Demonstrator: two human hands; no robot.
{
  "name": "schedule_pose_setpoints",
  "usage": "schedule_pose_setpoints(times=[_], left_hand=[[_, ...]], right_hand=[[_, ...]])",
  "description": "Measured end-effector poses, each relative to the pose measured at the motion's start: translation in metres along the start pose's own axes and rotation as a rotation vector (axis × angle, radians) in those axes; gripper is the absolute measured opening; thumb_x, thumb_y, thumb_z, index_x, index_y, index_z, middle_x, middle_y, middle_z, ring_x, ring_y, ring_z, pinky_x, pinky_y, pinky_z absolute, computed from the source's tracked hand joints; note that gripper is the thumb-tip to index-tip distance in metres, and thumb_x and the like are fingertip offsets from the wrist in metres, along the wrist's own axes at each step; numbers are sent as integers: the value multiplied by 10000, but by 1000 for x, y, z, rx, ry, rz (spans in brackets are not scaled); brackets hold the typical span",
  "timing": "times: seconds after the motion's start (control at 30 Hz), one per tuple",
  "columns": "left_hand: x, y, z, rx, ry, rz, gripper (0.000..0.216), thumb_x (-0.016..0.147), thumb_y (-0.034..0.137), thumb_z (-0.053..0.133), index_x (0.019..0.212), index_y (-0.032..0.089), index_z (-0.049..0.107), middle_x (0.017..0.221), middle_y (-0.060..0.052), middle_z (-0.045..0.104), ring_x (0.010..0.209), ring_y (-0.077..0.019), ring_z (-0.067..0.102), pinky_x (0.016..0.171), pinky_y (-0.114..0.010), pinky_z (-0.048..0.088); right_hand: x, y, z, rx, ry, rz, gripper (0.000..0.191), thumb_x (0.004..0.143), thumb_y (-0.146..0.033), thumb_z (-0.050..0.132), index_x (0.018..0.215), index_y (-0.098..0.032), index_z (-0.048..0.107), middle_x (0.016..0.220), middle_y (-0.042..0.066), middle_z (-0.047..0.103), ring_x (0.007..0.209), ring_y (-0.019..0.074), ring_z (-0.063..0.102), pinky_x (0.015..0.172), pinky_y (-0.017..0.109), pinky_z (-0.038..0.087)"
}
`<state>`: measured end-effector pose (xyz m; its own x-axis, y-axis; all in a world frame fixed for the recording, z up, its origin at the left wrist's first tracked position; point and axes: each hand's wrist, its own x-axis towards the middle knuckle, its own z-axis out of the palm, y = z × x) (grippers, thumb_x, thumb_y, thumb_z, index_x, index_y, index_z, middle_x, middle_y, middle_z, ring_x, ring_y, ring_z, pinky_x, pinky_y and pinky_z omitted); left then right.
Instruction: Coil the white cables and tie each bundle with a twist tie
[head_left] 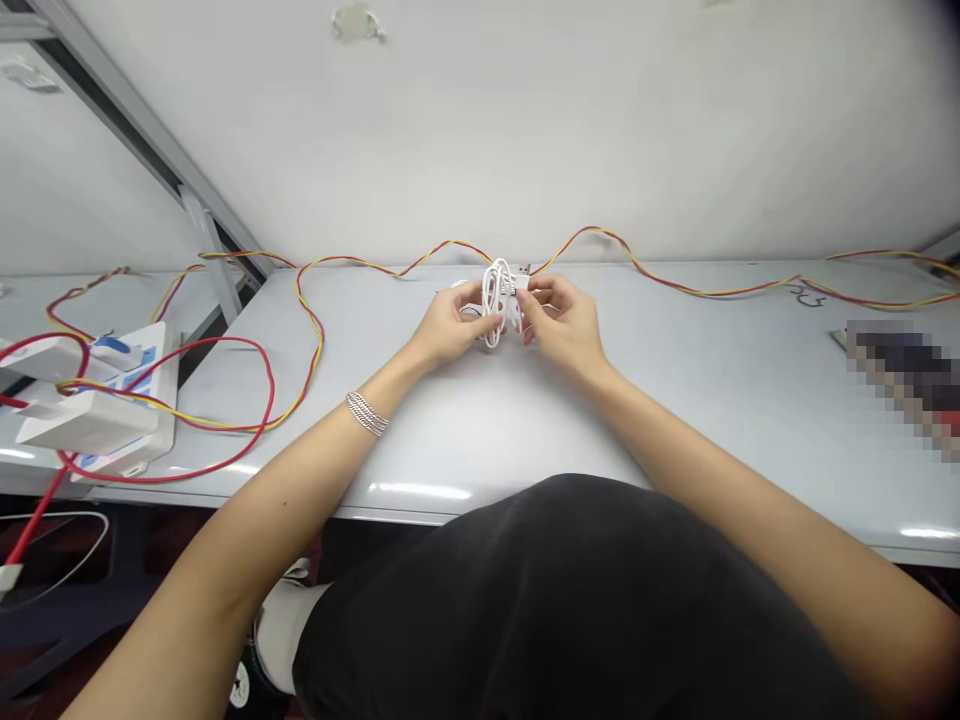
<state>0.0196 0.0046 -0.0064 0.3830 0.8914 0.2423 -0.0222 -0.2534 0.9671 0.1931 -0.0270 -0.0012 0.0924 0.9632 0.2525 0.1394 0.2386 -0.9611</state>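
**White cable (pixel 491 303) steadied from both sides**

It sits straight ahead, at twelve o'clock, above the table (pixel 465 420). The left hand (pixel 454 325) grasps its loops from nine o'clock; the right hand (pixel 559 318) pinches near its plug (pixel 523 283) from three, an opposed hold that probably keeps the strands bunched. The red-and-yellow wire (pixel 660 285) runs near the wall (pixel 525 130), presumably out of the way.

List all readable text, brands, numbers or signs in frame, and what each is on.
No words or numbers legible.
White cable in left hand and right hand: no lettering I can make out.
Power strip, white charger: none readable.
Shoe: round white patch with dark mark, too small to read.
Item at far right: pixelated, unreadable.
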Motion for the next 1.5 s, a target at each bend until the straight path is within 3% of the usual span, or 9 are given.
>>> schedule_pose_setpoints(times=[0.23, 0.47, 0.57, 0.7, 1.03, 1.27, 1.5], left_hand=[[2, -8, -1, -23, 77, -53, 647, 658, 351, 926, 1126, 196, 508, 1024, -97, 744, 974, -249, 739, 794, -347, 608], [0, 3, 2, -183, 36, -167, 482, 825, 385, 810, 1130, 202, 484, 917, -38, 750, 821, -210, 761, 794, -367, 614], [1, 1, 3, -190, 38, -148, 490, 813, 375, 822, 1113, 201, 477, 926, -38, 749, 783, -197, 754, 778, -360, 611], [3, -6, 2, -168, 33, -102, 581, 743, 402, 888, 1102, 202, 477, 929, -37, 735, 741, -182, 736, 770, -356, 607], [2, -6, -1, -111, 57, -76, 614, 707, 357, 907, 1145, 213, 501, 970, -47, 734, 788, -189, 741, 776, -356, 618], [0, 1, 3, -133, 52, -62, 678, 741, 442, 892, 1252, 212, 509, 956, -53, 760, 758, -185, 748, 763, -328, 615], [-1, 3, 4, -118, 35, -69, 632, 790, 501, 855, 1266, 216, 551, 838, -19, 749, 712, -188, 732, 755, -337, 605]], right_hand=[[-3, -4, 2, 19, -5, 79, 257, 880, -434, 736, 946, -228, 599, 801, 18, 635, 571, 162, 624, 449, 289, 520], [-4, -4, 0, -10, 17, 63, 281, 882, -476, 731, 987, -242, 615, 889, 23, 671, 589, 140, 650, 436, 236, 514], [-4, -5, 1, 54, 23, 137, 266, 878, -444, 738, 977, -233, 612, 1051, 58, 702, 603, 136, 671, 447, 254, 543], [-3, -8, 2, 128, -30, 258, 229, 897, -391, 724, 948, -223, 577, 996, 69, 733, 640, 171, 704, 478, 283, 566], [-5, -6, 2, 47, 6, 155, 280, 888, -462, 721, 980, -254, 558, 920, 40, 733, 596, 180, 686, 401, 270, 535], [-8, -8, 0, 53, -10, 128, 369, 854, -529, 756, 1043, -254, 599, 955, 54, 732, 673, 199, 724, 454, 279, 577], [-10, -12, 1, 4, -7, 135, 304, 873, -486, 739, 1031, -251, 629, 1008, 71, 725, 616, 206, 719, 411, 305, 571]])
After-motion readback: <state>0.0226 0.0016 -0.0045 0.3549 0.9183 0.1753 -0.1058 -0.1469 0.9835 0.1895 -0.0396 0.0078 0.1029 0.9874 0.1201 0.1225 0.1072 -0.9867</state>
